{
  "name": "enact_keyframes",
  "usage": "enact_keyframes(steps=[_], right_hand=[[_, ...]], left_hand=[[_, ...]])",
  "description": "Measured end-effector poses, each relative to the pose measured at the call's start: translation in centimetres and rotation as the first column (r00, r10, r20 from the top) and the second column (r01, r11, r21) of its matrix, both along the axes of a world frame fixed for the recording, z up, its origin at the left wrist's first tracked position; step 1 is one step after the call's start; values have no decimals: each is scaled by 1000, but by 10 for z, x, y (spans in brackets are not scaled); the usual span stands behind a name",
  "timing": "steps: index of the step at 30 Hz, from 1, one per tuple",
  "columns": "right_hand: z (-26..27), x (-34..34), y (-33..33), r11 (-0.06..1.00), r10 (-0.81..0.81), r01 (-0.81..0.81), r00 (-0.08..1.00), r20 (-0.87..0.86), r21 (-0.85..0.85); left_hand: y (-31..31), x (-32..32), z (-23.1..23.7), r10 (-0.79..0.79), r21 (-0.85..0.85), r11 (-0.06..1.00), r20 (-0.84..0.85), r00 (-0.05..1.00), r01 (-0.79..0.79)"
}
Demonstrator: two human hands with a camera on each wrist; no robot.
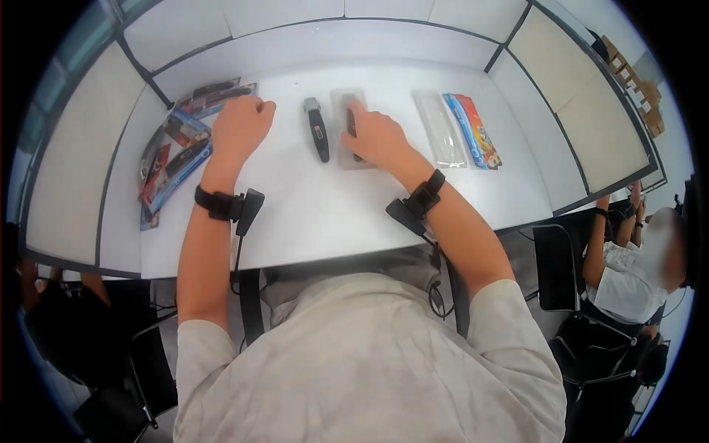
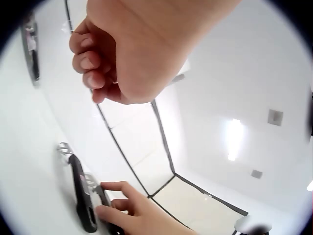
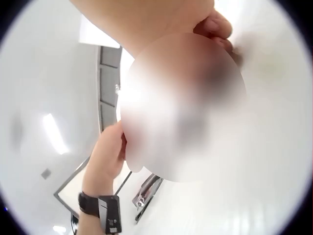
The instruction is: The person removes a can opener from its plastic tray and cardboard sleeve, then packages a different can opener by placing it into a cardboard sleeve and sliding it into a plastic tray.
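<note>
A black-handled tool (image 1: 317, 133) with a silvery head lies mid-table. To its right, a second dark-handled tool (image 2: 104, 196) lies in a clear plastic tray (image 1: 344, 159). My right hand (image 1: 380, 139) reaches over that tray; in the left wrist view its thumb and index finger pinch the second tool. My left hand (image 1: 242, 129) is raised near the packaged tools at the left. In the left wrist view the fingers of my left hand (image 2: 122, 58) are curled into the palm, with nothing visible in them. A blurred patch covers much of the right wrist view.
Several packaged tools on blue and red cards (image 1: 177, 159) are heaped at the left. A clear plastic shell (image 1: 441, 133) lies at the right beside a colourful printed card (image 1: 474, 133). Pale partition panels (image 1: 288, 46) enclose the white table (image 1: 295, 236). Another person (image 1: 628, 273) sits at the far right.
</note>
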State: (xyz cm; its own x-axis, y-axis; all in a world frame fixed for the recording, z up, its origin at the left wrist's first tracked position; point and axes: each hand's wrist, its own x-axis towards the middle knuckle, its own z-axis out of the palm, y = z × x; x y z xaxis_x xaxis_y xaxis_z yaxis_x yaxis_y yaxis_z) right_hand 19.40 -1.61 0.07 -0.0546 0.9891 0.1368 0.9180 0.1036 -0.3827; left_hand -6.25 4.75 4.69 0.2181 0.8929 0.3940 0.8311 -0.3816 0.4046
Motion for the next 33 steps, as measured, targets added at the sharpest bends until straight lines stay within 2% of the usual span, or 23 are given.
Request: enact_keyframes(steps=[2, 5, 6, 9, 11, 15, 16, 19, 22, 26, 32, 33], right_hand=[[-3, 0, 3, 999, -4, 4, 1000, -17, 44], [-7, -2, 2, 994, -12, 13, 1000, -12, 105], [-6, -3, 2, 995, -11, 13, 1000, -16, 101], [-3, -5, 4, 996, -22, 25, 999, -36, 89], [0, -2, 3, 997, -27, 32, 998, -55, 77], [12, 20, -5, 943, -38, 103, 978, -206, 317], [24, 28, -11, 949, -67, 146, 959, -275, 280], [33, 67, -14, 858, -215, 285, 955, -205, 427], [32, 115, -14, 841, -479, 454, 878, 17, 296], [28, 144, -20, 869, -491, 485, 870, 44, 94], [-8, 162, -19, 892, -402, 360, 909, 112, 273], [-1, 156, -20, 894, -437, 416, 892, 117, 169]], left_hand=[[18, -4, -22, 16, -38, 999, 39, 999, -14], [27, -2, -55, 9, -11, 1000, 146, 989, -7], [31, -2, -62, -42, 50, 998, 137, 990, 36], [31, -1, -70, -60, -102, 991, 248, 967, 87], [35, -3, -73, -65, -92, 992, 254, 965, 91], [36, -6, -74, -65, -152, 983, 243, 968, 105], [37, -6, -72, -58, -175, 979, 233, 971, 100], [41, -8, -76, -66, -153, 983, 214, 975, 100], [38, -8, -77, -73, -146, 984, 213, 974, 105], [33, -7, -71, -91, -157, 979, 224, 970, 128], [33, -9, -72, -106, -194, 967, 273, 956, 163], [34, -10, -73, -110, -188, 967, 289, 951, 169]])
